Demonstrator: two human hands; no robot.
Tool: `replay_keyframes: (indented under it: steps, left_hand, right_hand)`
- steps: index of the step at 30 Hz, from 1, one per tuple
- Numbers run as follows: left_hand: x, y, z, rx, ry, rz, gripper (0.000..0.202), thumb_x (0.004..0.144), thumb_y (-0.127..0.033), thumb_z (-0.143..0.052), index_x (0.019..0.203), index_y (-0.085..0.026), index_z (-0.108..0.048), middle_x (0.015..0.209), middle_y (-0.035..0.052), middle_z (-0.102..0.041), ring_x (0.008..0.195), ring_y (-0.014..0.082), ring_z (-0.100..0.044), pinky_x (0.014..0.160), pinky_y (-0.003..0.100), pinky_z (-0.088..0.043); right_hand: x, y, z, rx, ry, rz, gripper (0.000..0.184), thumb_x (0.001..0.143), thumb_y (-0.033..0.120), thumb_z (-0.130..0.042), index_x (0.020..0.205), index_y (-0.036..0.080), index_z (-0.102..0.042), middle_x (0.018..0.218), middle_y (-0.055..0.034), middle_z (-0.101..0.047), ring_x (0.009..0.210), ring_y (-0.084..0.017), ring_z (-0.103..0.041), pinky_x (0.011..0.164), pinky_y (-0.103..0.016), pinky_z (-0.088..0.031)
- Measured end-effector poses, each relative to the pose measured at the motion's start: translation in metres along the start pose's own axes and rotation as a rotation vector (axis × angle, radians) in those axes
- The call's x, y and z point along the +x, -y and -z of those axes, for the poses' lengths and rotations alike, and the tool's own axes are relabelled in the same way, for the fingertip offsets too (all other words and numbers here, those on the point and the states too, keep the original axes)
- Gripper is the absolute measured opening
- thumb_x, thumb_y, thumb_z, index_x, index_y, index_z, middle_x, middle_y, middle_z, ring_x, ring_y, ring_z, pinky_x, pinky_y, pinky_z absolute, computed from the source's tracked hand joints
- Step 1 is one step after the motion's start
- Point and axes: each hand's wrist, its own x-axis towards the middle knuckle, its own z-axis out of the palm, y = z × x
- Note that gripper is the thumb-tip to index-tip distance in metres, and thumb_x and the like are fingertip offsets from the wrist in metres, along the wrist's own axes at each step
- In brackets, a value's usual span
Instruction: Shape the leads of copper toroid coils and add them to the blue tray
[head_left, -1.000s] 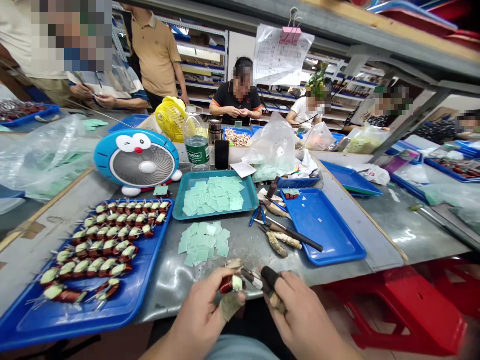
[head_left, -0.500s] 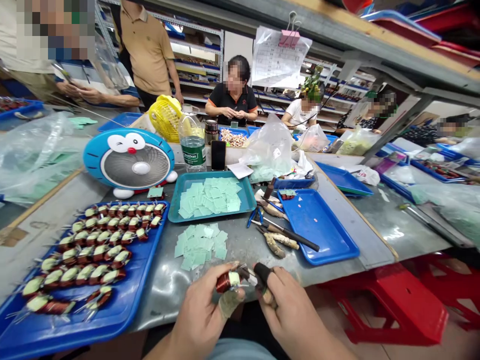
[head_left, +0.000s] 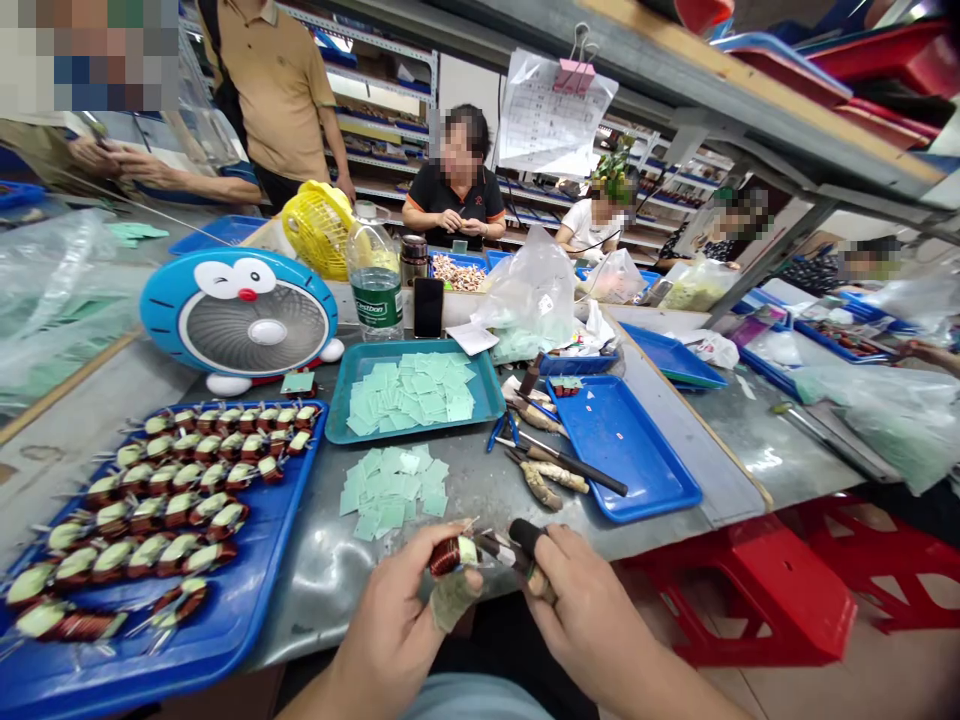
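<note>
copper coil [head_left: 448, 557] gripped by left hand [head_left: 397, 625], right hand [head_left: 592, 615] on tool [head_left: 501, 549], at bench edge [head_left: 315, 636]

You've got the coil tray [head_left: 240, 600] left, square tray [head_left: 491, 405] ahead, loose paper squares [head_left: 390, 490] before it, pliers [head_left: 540, 485] right of them.
</note>
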Motion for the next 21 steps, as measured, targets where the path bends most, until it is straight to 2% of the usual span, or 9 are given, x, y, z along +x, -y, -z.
replay_keyframes:
  steps: [4,7,9,12,16,21]
  left_hand:
    - [-0.002,-0.006,0.002,-0.476,0.066,0.207,0.039,0.100,-0.051,-0.059,0.122,-0.019,-0.060,0.091,0.0064,-0.070,0.072,0.0150,-0.060,0.068,0.025,-0.051]
    - [-0.001,-0.008,0.001,-0.614,0.154,0.272,0.043,0.096,-0.054,-0.065,0.116,-0.016,-0.061,0.082,0.0060,-0.069,0.066,0.0122,-0.057,0.063,0.023,-0.048]
    - [0.000,-0.009,0.000,-0.644,0.196,0.296,0.045,0.094,-0.057,-0.067,0.109,-0.015,-0.063,0.079,0.0060,-0.067,0.065,0.0127,-0.057,0.059,0.022,-0.047]
    - [0.001,-0.011,-0.002,-0.639,0.222,0.296,0.044,0.092,-0.057,-0.069,0.102,-0.015,-0.063,0.079,0.0053,-0.065,0.069,0.0135,-0.058,0.057,0.020,-0.045]
    - [0.000,-0.013,-0.001,-0.511,0.209,0.211,0.036,0.097,-0.052,-0.065,0.107,-0.018,-0.062,0.084,0.0043,-0.065,0.072,0.0129,-0.057,0.063,0.020,-0.047]
    - [0.006,-0.015,0.000,-0.172,0.186,0.060,0.030,0.101,-0.045,-0.058,0.119,-0.021,-0.059,0.095,0.0049,-0.066,0.080,0.0176,-0.063,0.072,0.025,-0.051]
  right_hand:
    - [0.004,-0.003,0.015,-0.069,0.003,0.105,0.038,0.093,0.010,-0.052,0.128,0.023,-0.057,0.110,-0.0051,-0.056,0.097,-0.014,-0.047,0.085,-0.024,-0.040]
    - [0.009,-0.009,0.024,-0.108,0.038,0.174,0.051,0.095,0.013,-0.053,0.144,0.027,-0.048,0.115,-0.0057,-0.056,0.098,-0.015,-0.047,0.086,-0.027,-0.042]
    - [0.011,-0.014,0.028,-0.120,0.064,0.211,0.051,0.095,0.014,-0.052,0.144,0.028,-0.048,0.114,-0.0058,-0.057,0.098,-0.016,-0.047,0.086,-0.028,-0.042]
    - [0.012,-0.019,0.032,-0.123,0.122,0.246,0.042,0.094,0.015,-0.051,0.134,0.026,-0.055,0.107,-0.0053,-0.057,0.093,-0.016,-0.047,0.082,-0.029,-0.042]
    - [0.004,-0.014,0.030,-0.047,0.132,0.181,0.028,0.096,0.016,-0.051,0.122,0.022,-0.059,0.108,-0.0062,-0.056,0.096,-0.015,-0.049,0.084,-0.029,-0.045]
    - [-0.007,-0.002,0.011,0.061,0.004,0.077,0.054,0.093,0.011,-0.051,0.145,0.025,-0.044,0.120,-0.0075,-0.053,0.105,-0.014,-0.052,0.092,-0.027,-0.049]
